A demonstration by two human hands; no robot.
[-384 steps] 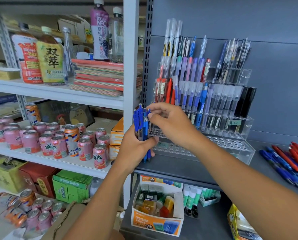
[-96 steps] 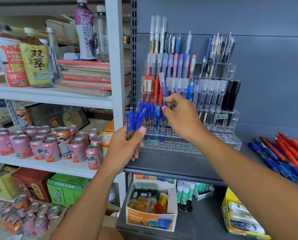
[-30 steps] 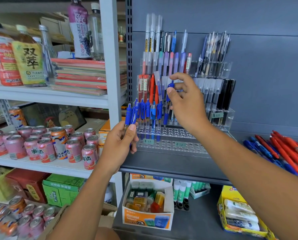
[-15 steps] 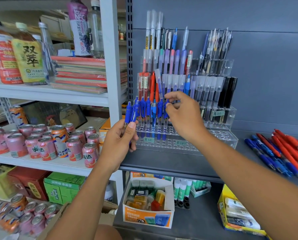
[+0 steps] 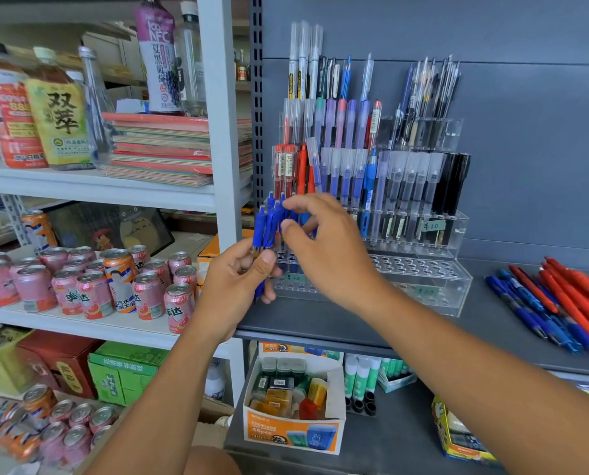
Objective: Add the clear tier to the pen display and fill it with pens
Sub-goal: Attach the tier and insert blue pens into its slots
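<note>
Top left shelf: tea bottle (image 5: 60,111); purple bottle (image 5: 157,53); notebook stack (image 5: 162,149)
Middle left shelf: pink cans (image 5: 94,289) in rows
Below: green carton (image 5: 121,371) beside red carton (image 5: 60,361)
Lower right shelf: orange box (image 5: 293,409); glue sticks (image 5: 361,378) just right of it; yellow box (image 5: 457,437)

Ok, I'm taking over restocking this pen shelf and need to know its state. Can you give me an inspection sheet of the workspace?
Surface: grey shelf, carrying the pen display.
Job's things: clear tier at the display's front, holes at its right empty; blue pens held as a bundle.
Clutter: loose red and blue pens lying on the shelf at right.
Hands: left hand grips the bundle; right hand has fingertips at the bundle's tops, pinch unclear.
Cables: nothing seen.
Surroundings: drink cans on the white shelf at left; box of small stationery below.
</note>
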